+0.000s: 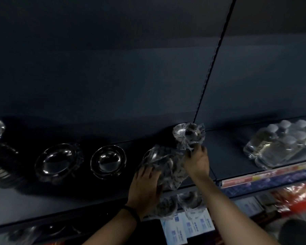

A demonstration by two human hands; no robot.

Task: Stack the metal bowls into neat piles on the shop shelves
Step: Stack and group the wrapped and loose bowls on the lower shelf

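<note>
While left grip (145,184) presses wrapped bowls (168,165), right grip (197,161) pinches them.

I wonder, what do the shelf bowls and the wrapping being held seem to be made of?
The bowls: polished metal, probably steel, judging by the mirror-like glints. The wrapping: thin clear plastic film, crinkled and glossy, with the left hand and right hand on it.

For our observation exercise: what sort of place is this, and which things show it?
Most likely a shop aisle. Plastic-wrapped metal bowls stand in a row on a dark shelf with a slotted upright, a shrink-wrapped pack of bottles sits further right, and label cards hang at the shelf edge below.
</note>
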